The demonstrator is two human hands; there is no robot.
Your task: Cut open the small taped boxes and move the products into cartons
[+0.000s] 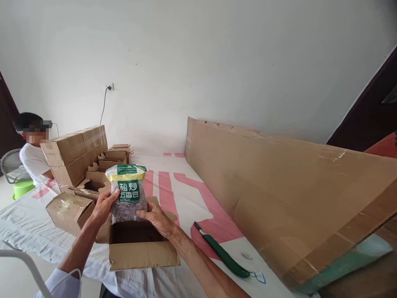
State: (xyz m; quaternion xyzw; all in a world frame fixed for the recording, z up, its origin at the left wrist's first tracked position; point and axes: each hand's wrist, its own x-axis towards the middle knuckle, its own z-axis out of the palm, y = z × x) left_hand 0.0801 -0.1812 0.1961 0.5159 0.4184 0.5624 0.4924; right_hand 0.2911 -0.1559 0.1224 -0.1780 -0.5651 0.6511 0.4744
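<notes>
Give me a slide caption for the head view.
Both hands hold a snack bag upright over an open carton.

The bag's [127,192] lower end is hidden behind the left hand [104,207] and right hand [156,217] — its small print too tiny to read. The box [142,252] is dark inside. The cardboard sheet [288,198] runs off the right edge.

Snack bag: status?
Left hand and right hand both grip snack bag, upright over open carton. Carton mouth unobstructed. Green knife lies apart, right.
</notes>
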